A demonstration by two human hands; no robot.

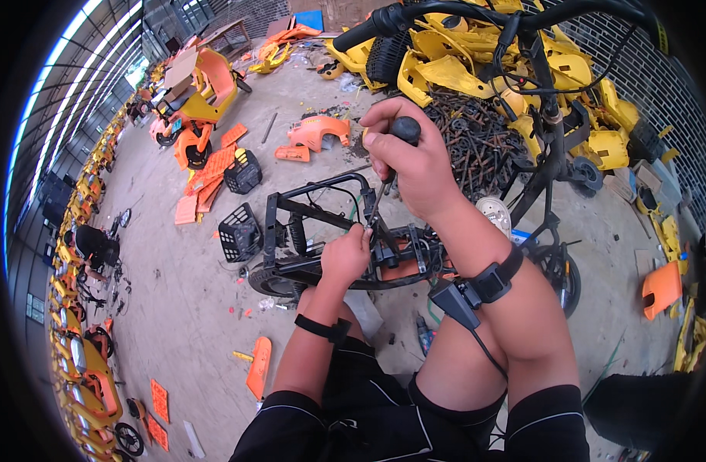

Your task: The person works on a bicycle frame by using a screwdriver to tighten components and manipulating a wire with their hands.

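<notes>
Gripping, with the curled right hand [416,158], the black rounded handle [405,129] of a hand tool [379,202]. Pointing slantwise down over the black scooter frame [311,214], near its upper edge, toward the left hand [347,252]. Bent closely there at the fingers, but cannot tell whether pinching the tool's end.

The right hand [416,160], fingers curled around, sits higher than and to the right of the left hand [345,256], its forearm [465,231] slanting back to a bent elbow. The left hand curls in, thumb near index finger, its wrist just behind.
</notes>
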